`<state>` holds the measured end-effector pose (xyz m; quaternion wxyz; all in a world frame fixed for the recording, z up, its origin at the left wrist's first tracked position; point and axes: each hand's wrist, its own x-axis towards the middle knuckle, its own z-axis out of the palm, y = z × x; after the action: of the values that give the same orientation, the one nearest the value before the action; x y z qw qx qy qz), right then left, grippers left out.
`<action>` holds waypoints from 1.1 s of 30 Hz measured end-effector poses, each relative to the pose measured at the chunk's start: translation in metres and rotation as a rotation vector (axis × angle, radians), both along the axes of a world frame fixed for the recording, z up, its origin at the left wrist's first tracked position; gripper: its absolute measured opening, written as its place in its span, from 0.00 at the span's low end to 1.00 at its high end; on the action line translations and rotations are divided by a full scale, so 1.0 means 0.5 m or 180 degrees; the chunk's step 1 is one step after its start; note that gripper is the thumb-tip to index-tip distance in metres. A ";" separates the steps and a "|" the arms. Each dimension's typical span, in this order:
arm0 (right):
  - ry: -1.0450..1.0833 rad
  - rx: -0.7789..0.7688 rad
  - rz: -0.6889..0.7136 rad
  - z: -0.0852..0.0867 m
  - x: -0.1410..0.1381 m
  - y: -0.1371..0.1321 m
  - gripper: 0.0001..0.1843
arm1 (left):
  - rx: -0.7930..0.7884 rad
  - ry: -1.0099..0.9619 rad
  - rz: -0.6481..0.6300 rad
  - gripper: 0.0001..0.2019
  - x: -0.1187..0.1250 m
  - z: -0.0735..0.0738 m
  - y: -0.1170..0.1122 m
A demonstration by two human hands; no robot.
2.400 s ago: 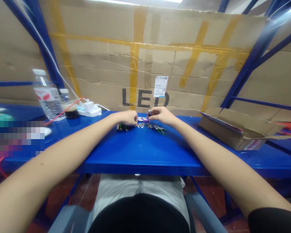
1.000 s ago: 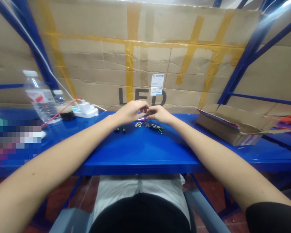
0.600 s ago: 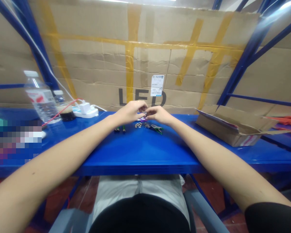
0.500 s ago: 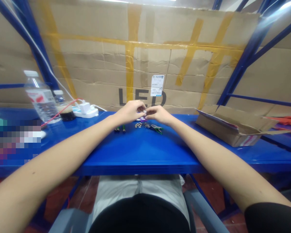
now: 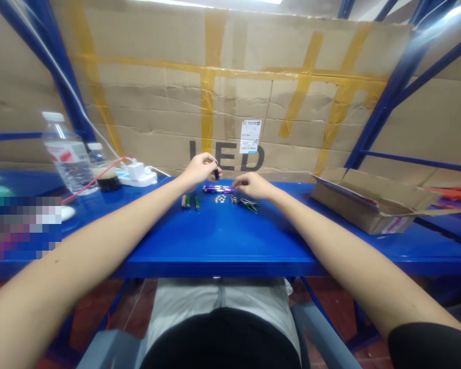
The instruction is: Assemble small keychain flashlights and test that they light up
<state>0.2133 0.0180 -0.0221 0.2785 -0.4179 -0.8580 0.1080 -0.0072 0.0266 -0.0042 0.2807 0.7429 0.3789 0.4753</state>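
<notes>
My left hand [image 5: 202,170] is closed, raised over the far part of the blue table [image 5: 230,233]. It pinches a short dark tube [image 5: 216,174] that points downward. To its right, my right hand [image 5: 252,185] hovers low with loosely bent fingers, and nothing shows in it. Its fingertips are close to the right end of several purple pens [image 5: 218,189]. Small silver rings [image 5: 220,199] and another little pile of metal parts [image 5: 233,199] lie in front of the pens. Green clip-like pieces [image 5: 249,205] rest below my right hand. Several green tubes [image 5: 192,202] lie to the left.
An open cardboard box [image 5: 363,200] stands on the right. On the left are a clear water bottle [image 5: 71,159], a smaller bottle with dark liquid [image 5: 106,179] and a white power strip [image 5: 138,177] with cables. A large cardboard sheet [image 5: 157,102] forms the back.
My hands have moved apart from each other. The left went slightly left and now shows the dark tube; the right dropped a little toward the small parts. The purple pens are more visible.
</notes>
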 end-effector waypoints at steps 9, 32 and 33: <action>-0.0562 -0.0188 -0.0841 0.010 -0.050 -0.023 0.08 | -0.0039 0.0180 -0.0228 0.06 0.000 -0.008 0.001; 0.1373 0.0052 -0.0145 0.029 -0.041 -0.017 0.06 | 0.0339 0.0530 -0.0034 0.05 0.005 -0.014 -0.007; 0.1555 0.0080 -0.0083 0.029 -0.043 -0.017 0.05 | 0.0364 0.0553 -0.0111 0.05 0.006 -0.014 -0.007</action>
<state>0.1919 0.0096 -0.0078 0.4842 -0.3869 -0.7610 0.1915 -0.0041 0.0230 -0.0114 0.2122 0.8025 0.3610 0.4249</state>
